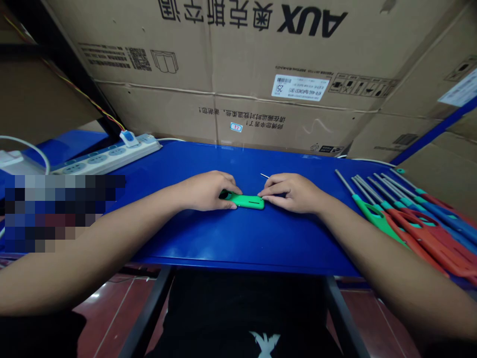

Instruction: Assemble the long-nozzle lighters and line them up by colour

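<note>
Green lighter (244, 200); blue tabletop (238, 238); brown carton (238, 54), black print (291, 19).

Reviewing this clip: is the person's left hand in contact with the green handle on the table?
Touching. The head view shows the left hand gripping the green handle, thumb and fingers against its opposite long edges.

A white power strip (107, 156) lies on the blue table (257, 246) near printed cardboard (238, 57).
</note>
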A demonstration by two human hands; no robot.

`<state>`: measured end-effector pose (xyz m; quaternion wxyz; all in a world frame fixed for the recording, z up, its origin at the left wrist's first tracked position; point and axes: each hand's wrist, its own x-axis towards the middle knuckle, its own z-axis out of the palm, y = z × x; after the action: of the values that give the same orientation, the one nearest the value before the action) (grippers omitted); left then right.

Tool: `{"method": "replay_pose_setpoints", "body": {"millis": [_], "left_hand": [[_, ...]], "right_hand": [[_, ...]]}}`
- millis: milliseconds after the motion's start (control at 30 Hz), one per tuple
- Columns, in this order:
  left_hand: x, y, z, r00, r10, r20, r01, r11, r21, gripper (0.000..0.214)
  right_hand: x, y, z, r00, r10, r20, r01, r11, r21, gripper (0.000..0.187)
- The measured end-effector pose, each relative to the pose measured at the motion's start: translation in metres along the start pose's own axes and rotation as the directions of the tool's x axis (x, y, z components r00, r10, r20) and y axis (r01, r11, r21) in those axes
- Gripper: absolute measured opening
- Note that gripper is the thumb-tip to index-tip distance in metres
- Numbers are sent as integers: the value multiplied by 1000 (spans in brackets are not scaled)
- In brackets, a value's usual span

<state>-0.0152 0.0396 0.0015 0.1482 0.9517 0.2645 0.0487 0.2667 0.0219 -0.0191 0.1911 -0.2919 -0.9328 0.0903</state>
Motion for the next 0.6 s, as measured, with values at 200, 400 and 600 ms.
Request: {"method": "replay_pose_setpoints", "body": {"millis": [200,400,600], "left_hand": [[0,1,0,1000,-7,7,7,1000,1,32],[0,2,-1,1000,-17,-6,17,1000,3,32],[0,0,0,1000,-9,-5,9,1000,7,33]], "right_hand": [[1,-5,-3,995,-97,29,101,967,-235,26],[2,-16,-9,988,-134,81,154,917,-367,30],[0,-18,-17,985,-157,75,173,934,-311,28]]}}
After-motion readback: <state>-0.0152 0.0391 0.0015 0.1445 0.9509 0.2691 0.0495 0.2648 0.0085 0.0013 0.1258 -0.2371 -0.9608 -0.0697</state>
